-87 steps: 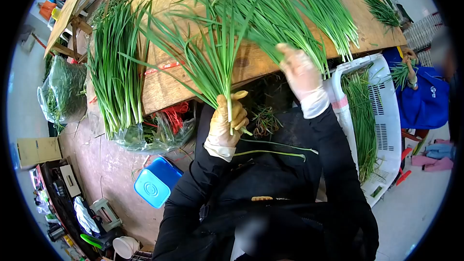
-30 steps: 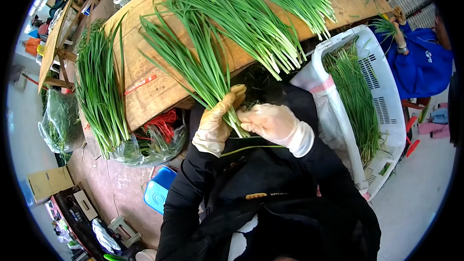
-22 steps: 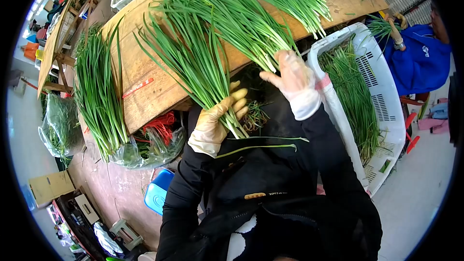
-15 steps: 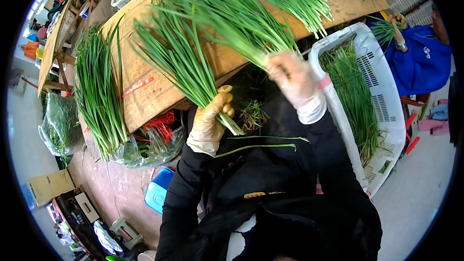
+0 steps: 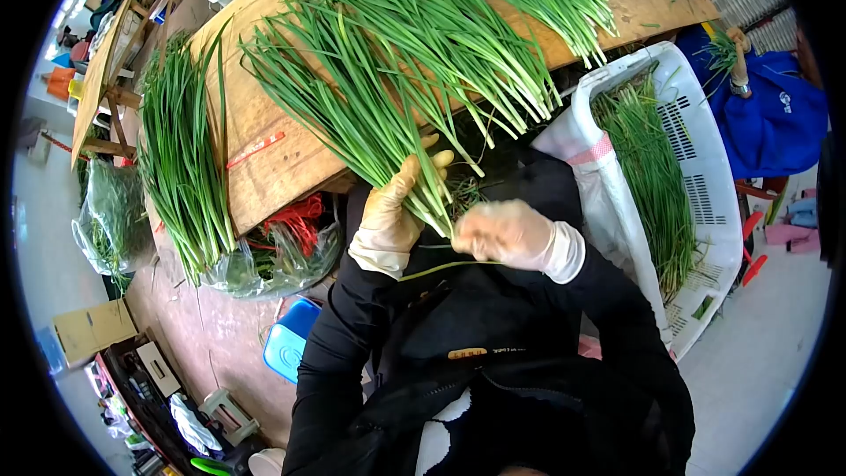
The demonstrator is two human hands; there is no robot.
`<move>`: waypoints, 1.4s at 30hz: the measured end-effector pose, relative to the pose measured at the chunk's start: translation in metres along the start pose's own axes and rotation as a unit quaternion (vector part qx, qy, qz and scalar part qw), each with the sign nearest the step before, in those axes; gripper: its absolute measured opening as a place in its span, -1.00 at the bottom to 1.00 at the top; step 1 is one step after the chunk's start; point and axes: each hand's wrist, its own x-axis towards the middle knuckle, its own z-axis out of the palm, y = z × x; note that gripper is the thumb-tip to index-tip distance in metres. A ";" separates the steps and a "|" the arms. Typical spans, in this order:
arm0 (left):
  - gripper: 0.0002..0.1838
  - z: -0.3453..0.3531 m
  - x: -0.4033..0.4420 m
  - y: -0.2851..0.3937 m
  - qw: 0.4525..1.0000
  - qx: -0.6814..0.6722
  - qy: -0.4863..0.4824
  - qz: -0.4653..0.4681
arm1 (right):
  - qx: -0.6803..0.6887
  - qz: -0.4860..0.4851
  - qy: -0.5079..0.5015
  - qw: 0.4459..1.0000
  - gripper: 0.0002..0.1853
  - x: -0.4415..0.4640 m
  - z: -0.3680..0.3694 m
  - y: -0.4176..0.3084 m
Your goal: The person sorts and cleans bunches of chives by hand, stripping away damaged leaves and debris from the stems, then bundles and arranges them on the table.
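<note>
My left hand (image 5: 398,203), in a pale glove, is wrapped round a bunch of long green stalks (image 5: 352,128). Their leaves fan out over the wooden table (image 5: 291,172) and their pale ends point toward my lap. My right hand (image 5: 504,234), also gloved and slightly blurred, has its fingers closed at the tips of those pale ends. Whether a stalk is between them is hidden. Beyond my hands a loose pile of stalks (image 5: 493,66) lies with its white ends at the table's edge, and another pile (image 5: 564,4) lies to its right.
At the left edge lies a large stalk bundle (image 5: 183,159), above a plastic bag (image 5: 286,256) with red ties. A white crate (image 5: 718,238) holding stalks stands on my right. Behind it, a person in blue (image 5: 767,115) holds some greens. A blue container (image 5: 286,344) is on the floor.
My right hand has come back from the loose pile to the pale ends beside my left hand. The bunch in my left hand looks fuller, and the view has shifted slightly.
</note>
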 end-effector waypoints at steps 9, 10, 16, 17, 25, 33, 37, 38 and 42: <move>-0.45 -0.019 0.006 -0.003 0.999 -0.002 -0.038 0.005 | -0.566 0.300 -0.226 0.734 -0.85 -0.039 -0.003 0.042; -0.51 -0.016 0.005 -0.002 1.000 0.015 -0.022 0.003 | -0.517 0.199 -0.124 0.823 -0.85 -0.034 -0.018 0.020; -0.63 -0.017 0.008 -0.007 0.999 0.039 0.000 -0.029 | -0.287 0.094 0.097 0.948 -0.53 0.028 -0.023 -0.027; -0.62 -0.009 0.006 -0.007 1.000 0.021 -0.009 -0.019 | -0.239 0.128 0.064 0.960 -0.54 0.036 -0.020 -0.011; -0.25 -0.019 -0.002 0.003 0.994 0.010 -0.098 -0.056 | 0.227 0.235 0.160 0.932 -0.61 0.033 -0.033 0.014; -0.39 -0.035 -0.002 -0.003 0.996 0.055 -0.069 -0.026 | -0.400 0.121 0.321 0.850 -0.65 0.033 -0.035 0.009; -0.46 -0.022 -0.007 -0.003 0.999 0.006 -0.047 0.020 | -0.339 0.043 0.360 0.868 -0.61 0.028 -0.022 -0.014; -0.46 -0.021 -0.006 -0.005 0.999 0.005 -0.047 0.019 | -0.278 0.116 0.257 0.918 -0.59 0.025 -0.019 -0.021; -0.49 -0.024 0.000 -0.008 0.998 -0.003 -0.057 0.002 | -0.172 0.078 0.173 0.967 -0.62 0.033 0.001 -0.003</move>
